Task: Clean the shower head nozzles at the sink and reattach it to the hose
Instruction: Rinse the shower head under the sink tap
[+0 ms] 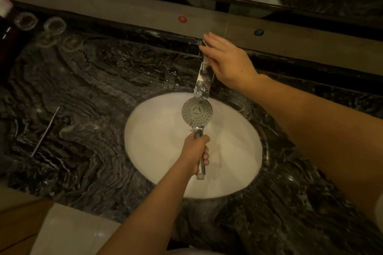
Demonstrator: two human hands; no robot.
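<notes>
A chrome shower head (197, 112) is held over the white oval sink (157, 147), its round nozzle face turned up toward me, just under the tip of a flat chrome faucet spout (204, 80). My left hand (196, 151) grips the shower head's handle, whose white threaded end sticks out below the fist. My right hand (226, 62) rests on the back part of the faucet, fingers straight along it. No hose is in view.
Dark veined marble counter (83, 99) surrounds the sink. Several clear glasses (55, 25) stand at the back left beside a dark bottle. A thin metal rod (45, 131) lies on the left. A red dot (182, 19) and a blue dot (258, 32) mark the back ledge under a mirror.
</notes>
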